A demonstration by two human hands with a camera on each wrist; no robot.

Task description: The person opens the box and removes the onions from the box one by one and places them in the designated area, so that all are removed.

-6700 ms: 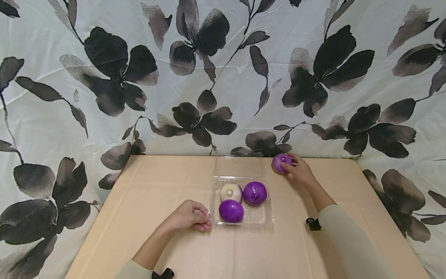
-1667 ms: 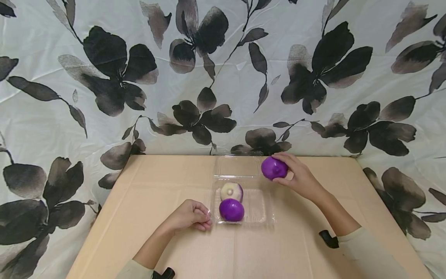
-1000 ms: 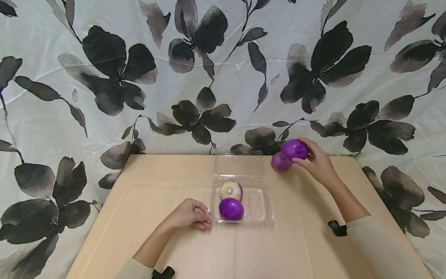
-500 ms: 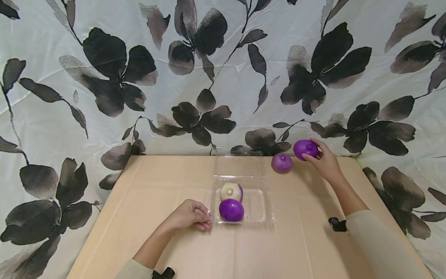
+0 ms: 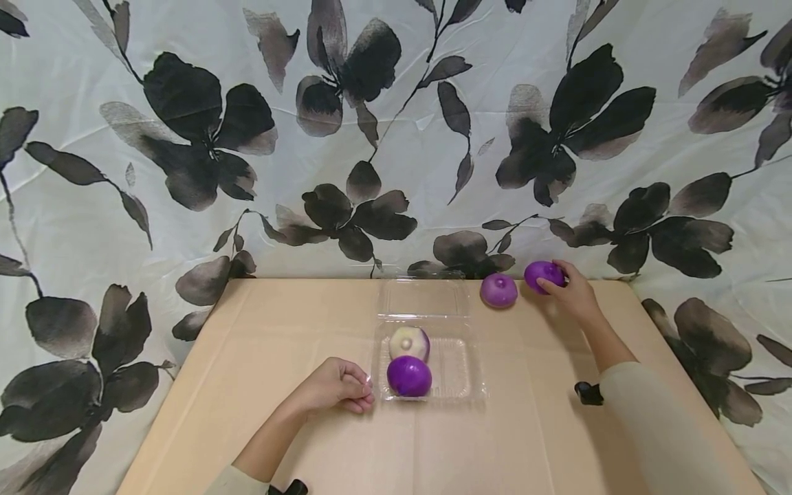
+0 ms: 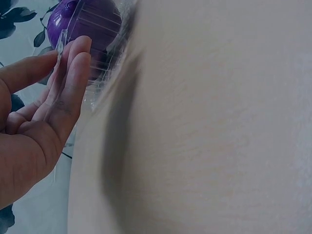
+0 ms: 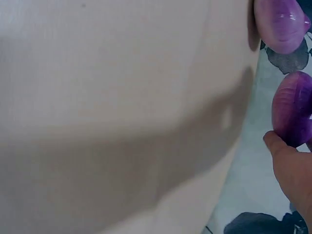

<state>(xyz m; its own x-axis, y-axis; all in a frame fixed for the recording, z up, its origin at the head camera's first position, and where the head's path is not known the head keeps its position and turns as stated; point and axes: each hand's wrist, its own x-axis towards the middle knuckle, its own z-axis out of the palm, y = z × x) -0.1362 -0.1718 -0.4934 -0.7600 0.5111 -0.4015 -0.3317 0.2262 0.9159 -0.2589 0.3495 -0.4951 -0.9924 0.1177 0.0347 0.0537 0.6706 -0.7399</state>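
My left hand (image 5: 334, 386) rests on table (image 5: 260, 385), fingers curled, tips against tray (image 5: 460, 368) edge just to its right; whether it pinches rim, cannot tell. In tray beside my fingers: purple onion (image 5: 410, 376), pale onion (image 5: 409, 342) behind it. Open lid (image 5: 424, 298) beyond. Further right, loose onion (image 5: 498, 290) sits on table, just left of my right hand (image 5: 575, 297). Right hand grasps far onion (image 5: 544, 276) at table's back edge, fingers wrapped over it.
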